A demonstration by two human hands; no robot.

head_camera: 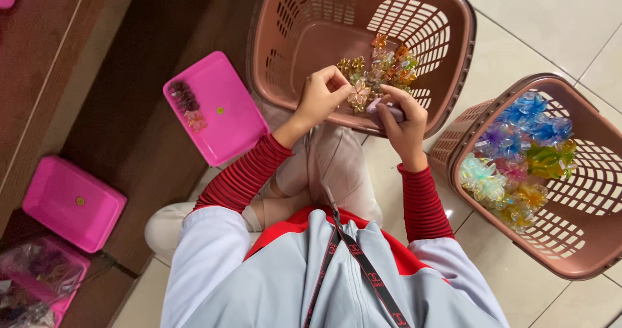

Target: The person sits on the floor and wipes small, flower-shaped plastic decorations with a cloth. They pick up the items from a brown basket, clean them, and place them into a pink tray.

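From the head camera we look straight down at our lap and the tiled floor (557,23). Our left hand (321,98) has its fingers pinched narrow on a small peach-coloured flower piece (358,94), which sits between the two hands, just over the near rim of the brown basket (298,17) in front of us. Our right hand (403,122) is closed around a small pale purple object (383,110), its thumb touching the flower piece from the other side; what that object is, we cannot tell.

Inside the brown basket lies a small heap of finished flowers (385,65) in orange, green and clear tones, just beyond our fingertips. To our right stands a second brown basket (583,250), holding larger flower clusters (518,159) in blue, purple, green, yellow and pale aqua.

To our left, a pink tray (227,133) rests on the dark wooden surface (129,127) and carries a few dark and pink beads (186,102) near its far corner. Another pink tray (71,201) sits further left, well apart from our hands. Both our sleeves (243,175) are ribbed red, and a dark lanyard (363,266) hangs down our grey top.
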